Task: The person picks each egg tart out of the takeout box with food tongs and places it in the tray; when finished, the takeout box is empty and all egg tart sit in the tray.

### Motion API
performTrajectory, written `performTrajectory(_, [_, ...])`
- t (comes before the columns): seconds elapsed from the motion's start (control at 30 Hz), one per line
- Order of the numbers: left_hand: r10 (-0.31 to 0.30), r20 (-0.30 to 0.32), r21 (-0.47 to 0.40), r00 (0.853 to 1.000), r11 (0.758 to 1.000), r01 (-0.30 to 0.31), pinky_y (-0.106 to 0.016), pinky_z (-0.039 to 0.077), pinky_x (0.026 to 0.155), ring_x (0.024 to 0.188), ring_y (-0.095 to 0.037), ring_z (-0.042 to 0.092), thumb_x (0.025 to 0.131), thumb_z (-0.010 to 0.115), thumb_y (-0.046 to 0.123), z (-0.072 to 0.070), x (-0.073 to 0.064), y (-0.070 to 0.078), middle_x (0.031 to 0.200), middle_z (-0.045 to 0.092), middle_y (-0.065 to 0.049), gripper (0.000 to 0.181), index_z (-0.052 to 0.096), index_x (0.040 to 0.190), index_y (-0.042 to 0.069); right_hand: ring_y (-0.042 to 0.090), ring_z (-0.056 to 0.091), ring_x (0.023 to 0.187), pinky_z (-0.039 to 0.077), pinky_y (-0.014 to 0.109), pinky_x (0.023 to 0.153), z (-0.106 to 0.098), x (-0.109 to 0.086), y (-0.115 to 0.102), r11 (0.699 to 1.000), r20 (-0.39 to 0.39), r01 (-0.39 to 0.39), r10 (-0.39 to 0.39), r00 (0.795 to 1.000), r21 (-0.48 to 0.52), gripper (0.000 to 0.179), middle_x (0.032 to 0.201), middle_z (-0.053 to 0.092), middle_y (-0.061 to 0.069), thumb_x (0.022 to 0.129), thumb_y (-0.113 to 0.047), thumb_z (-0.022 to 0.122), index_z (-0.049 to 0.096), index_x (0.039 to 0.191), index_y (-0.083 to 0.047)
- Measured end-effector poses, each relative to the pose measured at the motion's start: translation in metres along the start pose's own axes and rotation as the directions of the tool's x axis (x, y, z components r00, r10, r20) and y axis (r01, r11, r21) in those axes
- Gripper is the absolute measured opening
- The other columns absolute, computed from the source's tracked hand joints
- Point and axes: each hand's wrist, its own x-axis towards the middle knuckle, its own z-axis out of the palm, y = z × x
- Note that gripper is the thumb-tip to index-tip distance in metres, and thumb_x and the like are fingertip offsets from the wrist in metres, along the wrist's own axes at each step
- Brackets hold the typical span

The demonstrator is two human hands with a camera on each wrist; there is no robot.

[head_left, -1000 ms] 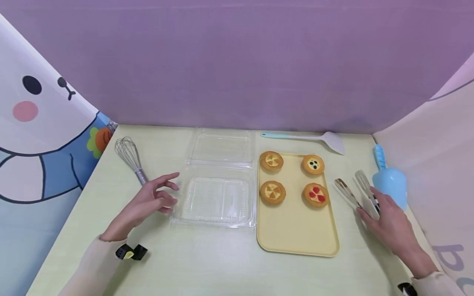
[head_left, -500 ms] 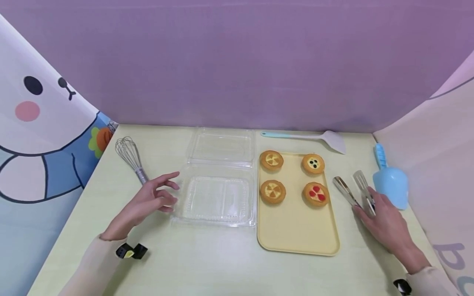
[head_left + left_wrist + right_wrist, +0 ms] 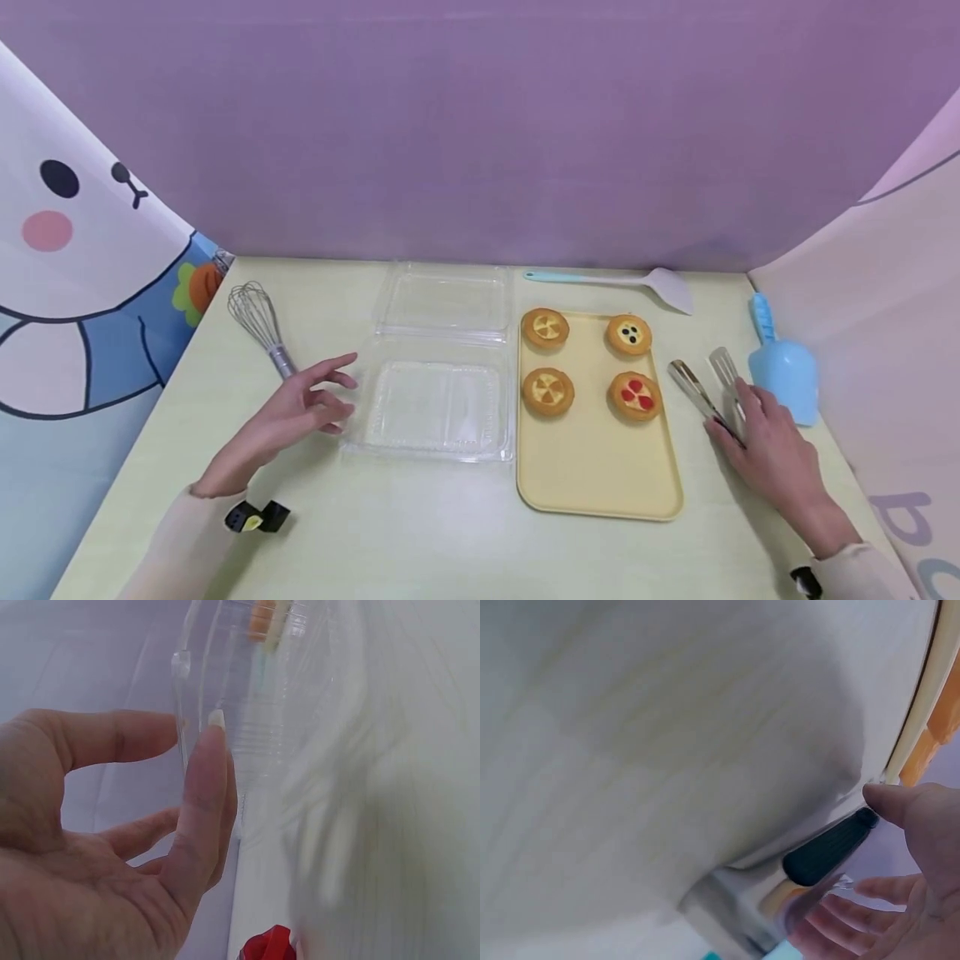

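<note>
In the head view my right hand (image 3: 772, 454) grips metal tongs (image 3: 693, 389) to the right of the tray, thumb on one arm and fingers along the other. Their two ends point away from me, spread apart. A dark grip pad (image 3: 829, 847) on the tongs shows in the right wrist view. Near the left rim of a clear plastic clamshell box (image 3: 431, 457), my left hand (image 3: 288, 412) hovers with relaxed, bent fingers and holds nothing. The box lies with its lid folded back. Several egg tarts (image 3: 547, 392) with different toppings sit on the yellow tray (image 3: 600, 483).
A whisk (image 3: 258, 317) lies behind my left hand. At the back lies a spatula (image 3: 667, 287) with a pale blue handle. A blue scoop (image 3: 783, 375) is beside the tongs, near the right wall. A purple backdrop (image 3: 480, 133) rises behind the table.
My right hand has shifted a little to the left, and the tongs have moved slightly left with it. The left hand stays beside the box. The whole head view has shifted slightly.
</note>
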Motion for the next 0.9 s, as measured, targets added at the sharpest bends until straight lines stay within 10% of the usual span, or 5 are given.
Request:
performTrajectory(0.27, [0.075,-0.127,0.182,0.989,0.982,-0.051,-0.025,0.062,0.075,0.095,-0.013,0.071,0.098,0.072,0.015,0.002,-0.005,0.008,0.137,0.055,-0.024,0.074,0.036,0.162,0.008,0.055,0.048,0.121,0.049,0.067,0.051,-0.019,0.007,-0.033,0.993,-0.076,0.104,-0.108,0.991,-0.057,0.082,0.146,0.045,0.033,0.092,-0.022,0.076,0.034,0.16,-0.004])
performTrajectory(0.43, [0.273,-0.293,0.387,0.916,0.91,-0.147,-0.026,0.062,0.078,0.103,-0.022,0.068,0.095,0.076,0.014,0.019,-0.008,0.019,0.126,0.063,-0.019,0.064,0.05,0.154,0.011,0.053,0.052,0.124,0.053,0.064,0.055,-0.028,0.01,-0.071,0.979,-0.137,0.197,-0.202,0.97,-0.05,0.081,0.148,0.049,0.029,0.088,-0.021,0.08,0.041,0.157,-0.006])
performTrajectory(0.63, [0.524,-0.292,0.56,0.8,0.772,-0.302,-0.049,0.052,0.108,0.132,-0.03,0.059,0.089,0.083,0.018,0.049,-0.003,0.029,0.143,0.061,-0.01,0.07,0.054,0.152,0.014,0.048,0.054,0.13,0.059,0.058,0.061,-0.027,0.015,-0.12,0.949,-0.153,0.316,-0.315,0.937,-0.019,0.084,0.153,0.05,0.022,0.086,-0.029,0.082,0.043,0.158,-0.011])
performTrajectory(0.9, [0.612,-0.043,0.766,0.79,0.528,-0.367,-0.065,0.017,0.13,0.157,-0.035,0.032,0.086,0.077,0.059,0.08,0.002,0.036,0.171,0.033,-0.004,0.096,0.035,0.164,0.023,0.041,0.039,0.151,0.04,0.06,0.117,-0.009,0.025,-0.16,0.875,-0.137,0.484,-0.482,0.866,-0.021,0.091,0.169,0.035,0.015,0.095,-0.074,0.051,0.039,0.161,-0.011])
